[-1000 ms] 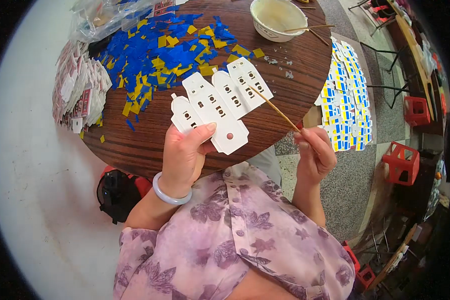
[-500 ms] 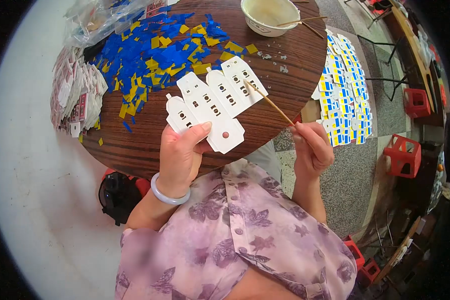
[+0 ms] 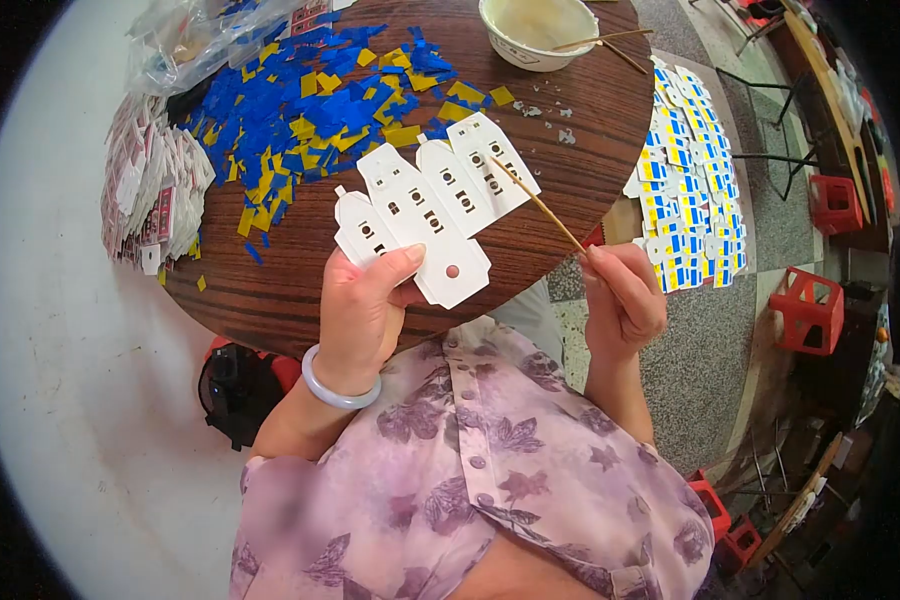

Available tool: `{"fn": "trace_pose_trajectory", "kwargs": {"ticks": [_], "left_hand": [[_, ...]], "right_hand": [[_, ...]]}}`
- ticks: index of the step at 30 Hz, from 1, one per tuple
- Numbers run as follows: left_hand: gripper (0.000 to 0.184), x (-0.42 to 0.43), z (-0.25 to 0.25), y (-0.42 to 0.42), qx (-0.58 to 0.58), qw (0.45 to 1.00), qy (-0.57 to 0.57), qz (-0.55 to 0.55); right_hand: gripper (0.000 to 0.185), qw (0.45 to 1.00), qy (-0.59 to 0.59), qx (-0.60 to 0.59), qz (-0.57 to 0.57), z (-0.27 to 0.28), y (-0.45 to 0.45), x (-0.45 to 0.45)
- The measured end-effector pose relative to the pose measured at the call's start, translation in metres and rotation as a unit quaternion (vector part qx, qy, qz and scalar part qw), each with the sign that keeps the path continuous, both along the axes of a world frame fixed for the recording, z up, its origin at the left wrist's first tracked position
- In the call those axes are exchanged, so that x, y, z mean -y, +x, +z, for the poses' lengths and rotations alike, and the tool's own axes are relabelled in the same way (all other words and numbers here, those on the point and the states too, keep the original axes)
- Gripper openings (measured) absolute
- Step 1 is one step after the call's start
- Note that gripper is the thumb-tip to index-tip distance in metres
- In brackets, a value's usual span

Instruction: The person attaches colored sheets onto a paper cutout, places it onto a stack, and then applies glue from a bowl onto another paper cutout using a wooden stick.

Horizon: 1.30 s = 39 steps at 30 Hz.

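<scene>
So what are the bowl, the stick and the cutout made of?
Bowl: probably glazed ceramic or plastic, judging by its smooth white wall.
Stick: likely bare bamboo or wood, tan and thin.
Cutout: seemingly matte card, flat with crisp cut edges.

From here I see the left hand [image 3: 360, 310] at nine o'clock, pinched closed, its thumb [image 3: 398, 262] pointing toward two. The left forearm [image 3: 305, 420] slants up toward one. At three o'clock, the right hand [image 3: 625, 298] pinches with curled fingers [image 3: 638, 283], the right forearm [image 3: 615, 388] nearly upright beneath it.
</scene>
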<state>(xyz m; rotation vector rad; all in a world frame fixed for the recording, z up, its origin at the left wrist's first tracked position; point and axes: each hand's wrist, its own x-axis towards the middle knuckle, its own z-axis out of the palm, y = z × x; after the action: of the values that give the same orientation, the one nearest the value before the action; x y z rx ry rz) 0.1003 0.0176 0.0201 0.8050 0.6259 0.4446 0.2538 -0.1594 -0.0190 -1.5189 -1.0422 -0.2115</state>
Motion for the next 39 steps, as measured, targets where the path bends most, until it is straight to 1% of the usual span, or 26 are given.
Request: {"fn": "trace_pose_trajectory", "kwargs": {"ticks": [3, 12, 15, 24, 28, 34, 37, 39], "left_hand": [[0.037, 0.000, 0.000, 0.000, -0.003, 1.000, 0.001, 0.001], [0.037, -0.002, -0.002, -0.001, -0.002, 1.000, 0.001, -0.013], [0.037, -0.001, 0.000, 0.000, -0.003, 1.000, -0.002, -0.008], [0.038, -0.001, 0.000, 0.002, -0.005, 1.000, -0.003, -0.011], [0.037, 0.000, 0.001, 0.004, -0.004, 1.000, 0.001, -0.004], [0.038, 0.001, 0.003, 0.004, -0.009, 1.000, -0.003, -0.004], [0.038, 0.002, 0.003, 0.005, 0.006, 1.000, -0.001, -0.002], [0.038, 0.001, 0.001, 0.005, -0.001, 1.000, 0.002, -0.007]], "right_hand": [[0.026, 1.000, -0.006, 0.002, 0.013, 0.004, 0.000, -0.002], [0.029, 0.996, -0.026, 0.082, 0.007, 0.005, -0.003, -0.013], [0.029, 0.995, -0.040, 0.087, 0.007, 0.006, -0.005, -0.012], [0.028, 0.994, -0.033, 0.099, -0.023, 0.004, -0.003, -0.011], [0.025, 0.991, -0.031, 0.130, 0.014, 0.006, -0.002, -0.010], [0.026, 0.994, -0.032, 0.088, -0.051, 0.003, 0.002, -0.007], [0.028, 0.994, -0.031, 0.100, -0.019, 0.006, 0.001, -0.007], [0.028, 0.994, -0.043, 0.094, -0.022, 0.005, 0.001, -0.006]]}}
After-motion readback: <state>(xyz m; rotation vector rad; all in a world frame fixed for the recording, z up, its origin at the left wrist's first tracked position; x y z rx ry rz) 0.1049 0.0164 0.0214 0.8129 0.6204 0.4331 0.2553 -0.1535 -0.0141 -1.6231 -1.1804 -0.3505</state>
